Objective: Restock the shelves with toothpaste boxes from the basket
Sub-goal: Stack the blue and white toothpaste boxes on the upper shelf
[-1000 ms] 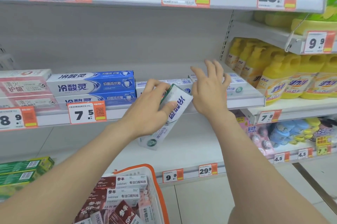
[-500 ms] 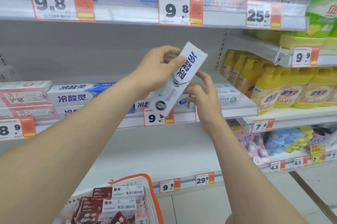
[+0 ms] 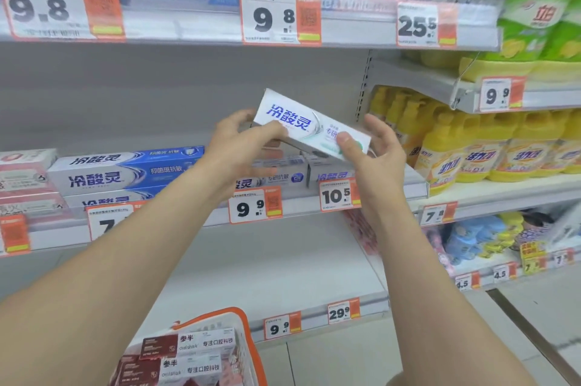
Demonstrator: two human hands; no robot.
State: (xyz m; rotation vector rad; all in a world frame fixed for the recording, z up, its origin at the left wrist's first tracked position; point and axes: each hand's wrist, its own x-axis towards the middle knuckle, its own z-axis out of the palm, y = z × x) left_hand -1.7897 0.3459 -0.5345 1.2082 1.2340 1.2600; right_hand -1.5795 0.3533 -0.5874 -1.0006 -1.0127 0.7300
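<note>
Below the hands, the basket (image 3: pixel 248 332) still holds several toothpaste boxes, so restocking is judged incomplete. The left hand (image 3: pixel 242 146) and right hand (image 3: pixel 374 153) each clamp one end of a white toothpaste box (image 3: pixel 309 126), tilted, above the shelf (image 3: pixel 418 189) row behind. The basket's lower part is cut off.

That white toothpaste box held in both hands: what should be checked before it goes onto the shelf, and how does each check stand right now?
1. Grip: left hand and right hand each hold one end of the white toothpaste box: ok.
2. Brand matches the boxes on the middle shelf below it: ok.
3. Box level for sliding in: tilted, right end lower: not ok.
4. Free slot behind the 10.5 price tag: hidden by the hands: cannot tell.
5. More stock in the basket: ok.
</note>
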